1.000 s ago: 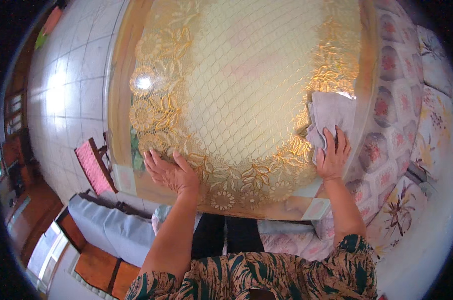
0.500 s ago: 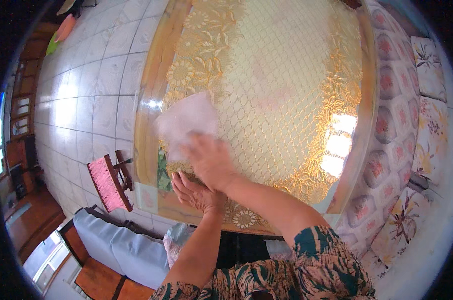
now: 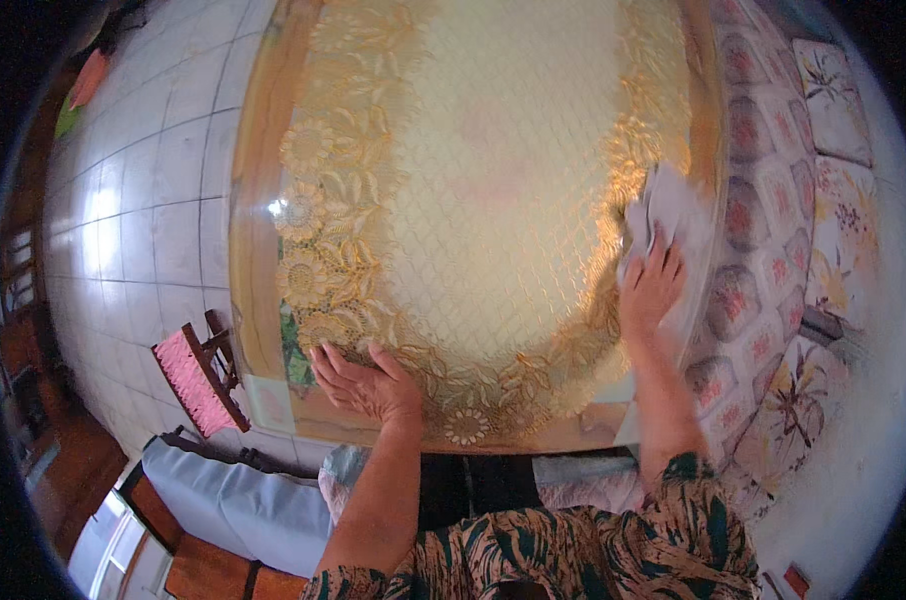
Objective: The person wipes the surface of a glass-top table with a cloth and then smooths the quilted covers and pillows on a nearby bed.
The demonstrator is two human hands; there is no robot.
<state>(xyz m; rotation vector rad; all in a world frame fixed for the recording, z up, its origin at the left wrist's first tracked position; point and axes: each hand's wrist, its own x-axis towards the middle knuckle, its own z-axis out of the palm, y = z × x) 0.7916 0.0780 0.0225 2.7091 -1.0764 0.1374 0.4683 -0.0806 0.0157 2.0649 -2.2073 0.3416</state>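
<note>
Under my right hand (image 3: 655, 290) is a pale cloth (image 3: 671, 208), somewhat blurred, pressed against the right side of the tabletop. My fingers lie over its near part, and the rest fans out ahead of them. Palm down near the table's front left corner, my left hand (image 3: 373, 388) rests with its fingers apart and holds nothing. Both hands are on a long table with a clear glass-like top (image 3: 473, 260), beneath which a cream and gold lace tablecloth (image 3: 338, 240) shows.
A sofa with a patterned cover (image 3: 743, 210) runs along the table's right side, with floral cushions (image 3: 838, 225) beyond. At left on the tiled floor (image 3: 163, 230) stands a small stool with a pink woven seat (image 3: 198, 378). A wooden seat with a grey-blue cushion (image 3: 238, 500) is at lower left.
My right hand has swept the cloth from the table's left side across to its right edge. My left hand stays near the front left corner, now apart from the right arm. The view has shifted slightly.
</note>
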